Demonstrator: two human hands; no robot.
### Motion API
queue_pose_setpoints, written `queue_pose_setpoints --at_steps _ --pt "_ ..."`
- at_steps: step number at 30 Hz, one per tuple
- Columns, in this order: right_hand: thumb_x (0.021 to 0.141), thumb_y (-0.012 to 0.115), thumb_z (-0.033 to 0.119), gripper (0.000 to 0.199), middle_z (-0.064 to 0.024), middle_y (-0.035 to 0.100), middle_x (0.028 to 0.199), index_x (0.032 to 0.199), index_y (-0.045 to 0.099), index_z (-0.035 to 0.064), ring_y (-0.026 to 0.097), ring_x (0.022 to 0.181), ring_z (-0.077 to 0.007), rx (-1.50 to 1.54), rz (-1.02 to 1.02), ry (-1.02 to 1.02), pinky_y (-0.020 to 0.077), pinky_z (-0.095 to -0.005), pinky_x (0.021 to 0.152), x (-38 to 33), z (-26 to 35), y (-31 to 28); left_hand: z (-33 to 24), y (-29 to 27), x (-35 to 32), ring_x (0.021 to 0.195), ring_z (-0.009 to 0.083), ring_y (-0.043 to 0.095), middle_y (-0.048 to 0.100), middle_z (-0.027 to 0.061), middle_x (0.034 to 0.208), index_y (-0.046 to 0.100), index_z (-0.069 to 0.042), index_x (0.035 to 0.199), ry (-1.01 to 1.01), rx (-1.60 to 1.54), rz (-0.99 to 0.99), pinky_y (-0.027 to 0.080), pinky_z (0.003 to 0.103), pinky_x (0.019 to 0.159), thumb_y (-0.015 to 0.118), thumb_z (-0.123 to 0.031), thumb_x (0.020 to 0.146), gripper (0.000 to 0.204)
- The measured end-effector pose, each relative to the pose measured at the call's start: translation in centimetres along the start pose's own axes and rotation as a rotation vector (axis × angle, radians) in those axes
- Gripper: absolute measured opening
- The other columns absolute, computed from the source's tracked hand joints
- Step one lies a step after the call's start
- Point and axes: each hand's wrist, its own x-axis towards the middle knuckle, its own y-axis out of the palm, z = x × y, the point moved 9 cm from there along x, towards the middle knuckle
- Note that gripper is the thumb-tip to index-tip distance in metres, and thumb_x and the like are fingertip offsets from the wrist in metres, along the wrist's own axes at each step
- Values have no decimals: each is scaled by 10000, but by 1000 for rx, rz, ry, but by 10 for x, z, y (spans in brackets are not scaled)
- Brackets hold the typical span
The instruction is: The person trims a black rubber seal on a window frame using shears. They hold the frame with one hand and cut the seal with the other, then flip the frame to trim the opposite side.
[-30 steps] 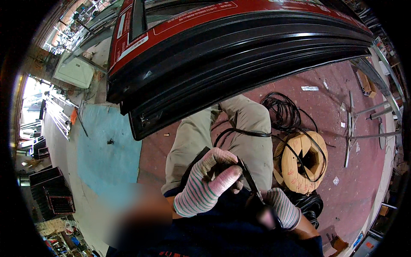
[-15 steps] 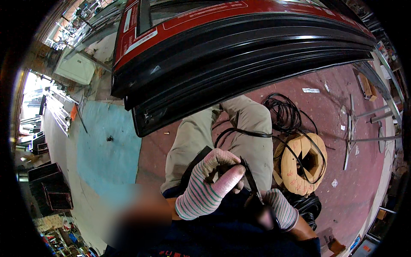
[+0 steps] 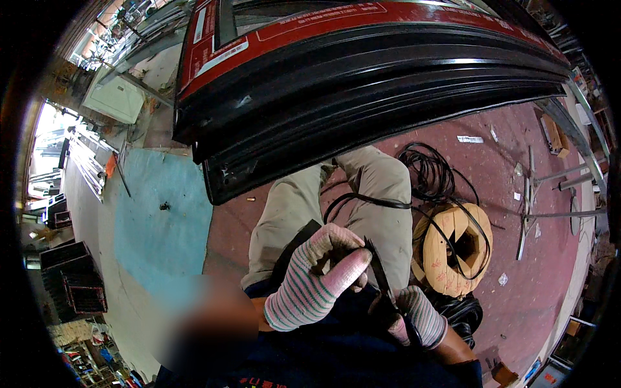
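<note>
— Little has shifted since a second ago: the left hand (image 3: 317,278) has risen a touch and turned, its gloved fingers (image 3: 346,268) curled tighter round the black rubber strip (image 3: 375,268), and the big frame above has slid slightly across the view.

— And the other hand?

— The right hand (image 3: 417,317), also in a striped glove, is clenched low by the lap on the same strip, where its end comes down. So the strip sits between both fists, close to the chest, then loops over the knees (image 3: 369,194).

— How would it handle?

— By the look of it, light and floppy. It bends in soft curves, so it should be soft rubber, grippy rather than slick, and hardly fragile. I'd judge it best pinched near the end, hands close together, since a long free length would sag and twist.

— Any containers?

— Only a wooden spool (image 3: 453,249) just to the right of the knees, with black strip wound through its middle and spilling over its rim. Beyond it a loose coil (image 3: 430,168) lies on the red floor (image 3: 517,271).

— Farther out?

— A large dark frame with a red face (image 3: 362,84) hangs over the knees; whether the strip reaches it, I cannot tell.
</note>
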Motion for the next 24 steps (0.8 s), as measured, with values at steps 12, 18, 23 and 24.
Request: queue_pose_setpoints --at_steps 12,18,23,24 --pt "965 588 543 494 -88 698 795 920 712 66 677 738 -246 211 66 104 534 -348 708 -6 -15 11 -2 3 -1 766 102 677 662 45 888 574 -56 1094 -40 -38 2 557 254 681 646 -92 1020 109" --pt "918 709 402 399 -98 707 836 1007 714 13 661 758 -201 423 -51 -8 534 -360 704 -3 -19 3 -7 13 4 817 131 667 672 77 943 556 -61 1116 23 -136 143 559 287 719 622 -114 1044 111" --pt "934 696 435 450 -115 729 876 1030 704 -4 680 775 -228 340 -98 -14 547 -367 726 -3 -13 -8 -5 18 3 866 159 637 659 116 1071 535 -73 1156 38 -347 308 537 298 739 580 -127 1068 113" --pt "937 694 428 447 -115 732 879 1037 702 -8 681 772 -231 318 -84 -29 547 -370 725 -1 -9 -8 -5 19 2 872 162 630 655 118 1089 532 -74 1165 24 -391 325 531 298 742 572 -126 1070 115"
